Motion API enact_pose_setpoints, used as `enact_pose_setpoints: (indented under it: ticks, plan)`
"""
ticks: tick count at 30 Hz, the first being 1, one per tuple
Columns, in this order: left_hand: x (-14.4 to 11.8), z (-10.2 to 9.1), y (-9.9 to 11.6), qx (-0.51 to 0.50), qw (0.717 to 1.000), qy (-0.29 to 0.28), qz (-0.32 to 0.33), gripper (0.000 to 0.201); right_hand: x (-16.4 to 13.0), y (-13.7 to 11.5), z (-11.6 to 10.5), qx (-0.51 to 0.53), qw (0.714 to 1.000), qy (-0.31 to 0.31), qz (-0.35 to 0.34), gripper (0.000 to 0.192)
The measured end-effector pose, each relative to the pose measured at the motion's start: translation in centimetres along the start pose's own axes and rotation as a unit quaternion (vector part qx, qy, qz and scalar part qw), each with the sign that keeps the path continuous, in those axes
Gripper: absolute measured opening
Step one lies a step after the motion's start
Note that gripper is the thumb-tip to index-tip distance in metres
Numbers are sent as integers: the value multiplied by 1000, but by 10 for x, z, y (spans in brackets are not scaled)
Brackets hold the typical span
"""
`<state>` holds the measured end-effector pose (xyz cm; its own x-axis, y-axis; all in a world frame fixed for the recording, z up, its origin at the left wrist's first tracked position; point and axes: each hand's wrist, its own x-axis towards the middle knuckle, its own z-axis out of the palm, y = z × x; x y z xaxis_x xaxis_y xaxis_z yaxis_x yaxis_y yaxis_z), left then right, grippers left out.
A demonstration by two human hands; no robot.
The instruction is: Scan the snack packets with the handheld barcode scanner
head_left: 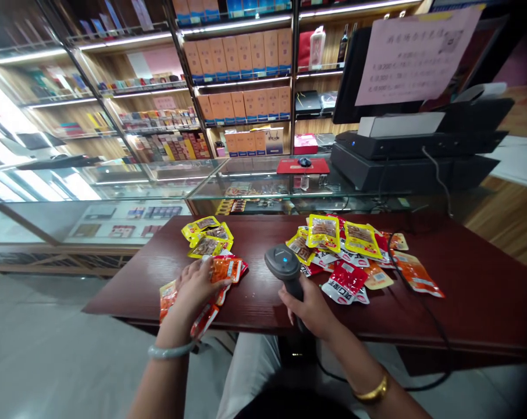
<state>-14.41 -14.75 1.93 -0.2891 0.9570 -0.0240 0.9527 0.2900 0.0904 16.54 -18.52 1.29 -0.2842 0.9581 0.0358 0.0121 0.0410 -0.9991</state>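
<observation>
Left hand: the left hand [198, 286] is being held over the near left edge of the tabletop [255, 291], its fingers closed on an orange snack packet [225, 269], which is being lifted slightly off the wood.
Right hand: the right hand [309, 308] is being kept near the front edge, towards the middle, its fingers wrapped round the handle of a barcode scanner [284, 265].
Barcode scanner: it is being held upright, its grey head being tilted towards the orange snack packet; a black cable [420, 302] is being trailed across the right part of the tabletop and over the front edge.
Left pile: more orange and red packets [170, 297] are being covered partly by the left hand at the near left edge; yellow packets [207, 237] are lying just behind, towards the far left corner.
Right pile: a larger heap of yellow, red and orange packets [346, 256] is lying right of the scanner, reaching towards the far edge.
Wrists: a pale bangle [171, 351] is being worn on the left wrist, a gold one [372, 393] on the right.
Behind the table: a glass counter [193, 180] and a black till machine [416, 145] with a paper notice [414, 55] are being shown beyond the far edge.
</observation>
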Motion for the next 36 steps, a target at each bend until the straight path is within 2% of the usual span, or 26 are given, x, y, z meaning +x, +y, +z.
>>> enact_pose_setpoints:
  ticks: [4, 11, 17, 22, 25, 27, 28, 29, 30, 32, 33, 34, 35, 36]
  plan:
    - [15, 20, 11, -39, 997, 62, 31, 92, 0, 0, -1, 24, 1000, 1, 5, 36]
    - [44, 30, 44, -57, 993, 84, 68, 91, 1, 4, -1, 3, 1000, 20, 12, 36]
    - [42, 25, 50, -48, 990, 93, 93, 70, 3, 0, 1, 9, 1000, 16, 14, 35]
    - [38, 12, 54, -53, 986, 133, 83, 53, 2, -3, 4, 21, 999, 14, 22, 34]
    - [42, 7, 54, -128, 977, 146, 90, 42, 2, -4, 3, 20, 999, 19, 21, 34]
    - [46, 5, 55, -234, 957, 150, 85, 36, 1, -3, 1, 16, 999, 22, 22, 33]
    - [48, 5, 57, -309, 937, 149, 70, 32, 1, -3, 0, 14, 999, 25, 21, 33]
    - [50, 4, 60, -398, 904, 147, 48, 28, 1, -3, -2, 12, 999, 28, 18, 33]
    - [52, 2, 65, -495, 856, 144, 20, 27, 1, -3, -3, 12, 999, 30, 14, 33]
    - [53, -1, 79, -680, 719, 136, -41, 31, 3, -2, -6, 15, 999, 31, 5, 33]
    - [52, -3, 88, -749, 647, 125, -67, 33, 4, -2, -7, 20, 999, 31, 1, 33]
    - [51, -5, 98, -799, 586, 106, -89, 35, 6, -1, -8, 26, 999, 30, -1, 33]
    - [49, -7, 108, -830, 541, 83, -105, 36, 7, 0, -8, 34, 999, 26, -1, 34]
    - [47, -7, 117, -848, 514, 62, -111, 37, 9, 1, -8, 40, 999, 26, -1, 35]
